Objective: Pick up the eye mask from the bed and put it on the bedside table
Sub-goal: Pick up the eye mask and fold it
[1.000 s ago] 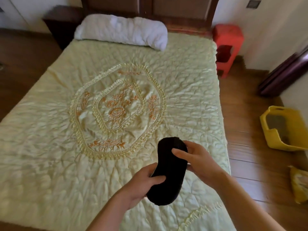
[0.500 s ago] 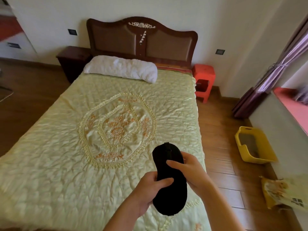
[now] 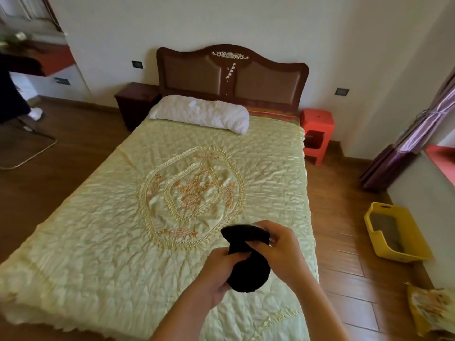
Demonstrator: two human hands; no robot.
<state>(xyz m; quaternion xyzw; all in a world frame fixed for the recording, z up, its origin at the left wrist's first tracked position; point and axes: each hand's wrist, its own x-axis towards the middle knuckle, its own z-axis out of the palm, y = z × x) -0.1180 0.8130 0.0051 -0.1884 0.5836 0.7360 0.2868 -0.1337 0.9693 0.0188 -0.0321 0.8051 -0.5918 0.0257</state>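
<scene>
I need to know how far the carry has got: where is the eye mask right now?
In the head view the black eye mask is off the bed, held between the left hand and right hand above the quilt's near right corner.

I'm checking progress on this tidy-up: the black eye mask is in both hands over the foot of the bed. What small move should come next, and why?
Probably carry the eye mask toward the head of the bed. Both the left hand and right hand already grip it clear of the bedspread, while the dark bedside table stands far off beside the headboard.
</scene>
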